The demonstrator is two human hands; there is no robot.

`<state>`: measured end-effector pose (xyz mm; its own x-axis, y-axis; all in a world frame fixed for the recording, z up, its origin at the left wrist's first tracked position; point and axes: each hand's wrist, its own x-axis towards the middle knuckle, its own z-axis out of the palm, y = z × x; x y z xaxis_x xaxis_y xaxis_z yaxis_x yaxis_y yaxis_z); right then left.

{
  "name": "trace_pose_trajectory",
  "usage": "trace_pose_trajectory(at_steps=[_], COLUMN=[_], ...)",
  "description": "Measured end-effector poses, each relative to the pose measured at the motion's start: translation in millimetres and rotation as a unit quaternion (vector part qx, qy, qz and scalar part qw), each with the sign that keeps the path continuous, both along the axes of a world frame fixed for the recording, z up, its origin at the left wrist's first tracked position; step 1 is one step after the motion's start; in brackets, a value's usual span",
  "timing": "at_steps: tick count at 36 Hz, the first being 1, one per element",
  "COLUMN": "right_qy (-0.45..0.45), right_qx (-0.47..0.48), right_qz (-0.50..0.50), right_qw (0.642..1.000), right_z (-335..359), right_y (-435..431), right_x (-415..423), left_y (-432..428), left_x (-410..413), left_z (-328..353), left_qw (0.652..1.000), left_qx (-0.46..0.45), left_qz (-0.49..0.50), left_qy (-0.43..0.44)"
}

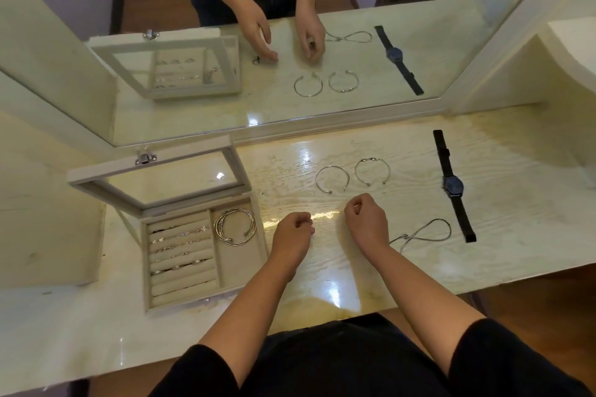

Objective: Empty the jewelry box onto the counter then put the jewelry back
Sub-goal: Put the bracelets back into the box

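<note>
Beige jewelry box [145, 267] open | rings [180, 235], bangles [220, 227] inside | left hand [292, 232], right hand [367, 221]: fingers curled, grip unclear

jewelry box [215, 251] on left of counter [516, 219] w/ lid [180, 155] up at the back, rings [190, 232] in its left section, bangles [220, 229] in right section, cuff bracelet [332, 167] mid counter, 2nd cuff [371, 159] just right of it, necklace [405, 237] front right, watch [452, 185] furthest right, mirror [387, 58] behind everything

Bare counter [283, 171] lies open mid-frame, between the jewelry box [235, 266] with its raised lid [183, 155] at left and the left bangle [332, 166]. Another lane runs between the right bangle [371, 159] and the watch [453, 185]. The necklace [404, 237] lies across the lower right.
</note>
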<state>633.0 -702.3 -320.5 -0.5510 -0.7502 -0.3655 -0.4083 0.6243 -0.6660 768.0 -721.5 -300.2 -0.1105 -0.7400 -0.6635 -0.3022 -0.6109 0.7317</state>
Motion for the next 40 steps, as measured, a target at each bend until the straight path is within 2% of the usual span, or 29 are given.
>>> trace_pose_trajectory(at_steps=[20, 29, 40], right_qy=[0.025, 0.037, 0.035], right_qx=[0.038, 0.092, 0.087], right_qz=[0.015, 0.014, 0.036], right_qw=[0.999, 0.995, 0.995], right_z=[-9, -11, -2], right_y=[-35, -51, -42], right_x=[-14, -18, -11], left_y=[-34, -46, -42], left_x=[-13, -18, -20], left_z=[-8, -10, -6], left_qw=[1.000, 1.000, 1.000], left_qx=[0.013, 0.021, 0.023], left_qz=[0.014, 0.020, 0.012], left_qy=[0.003, 0.005, 0.003])
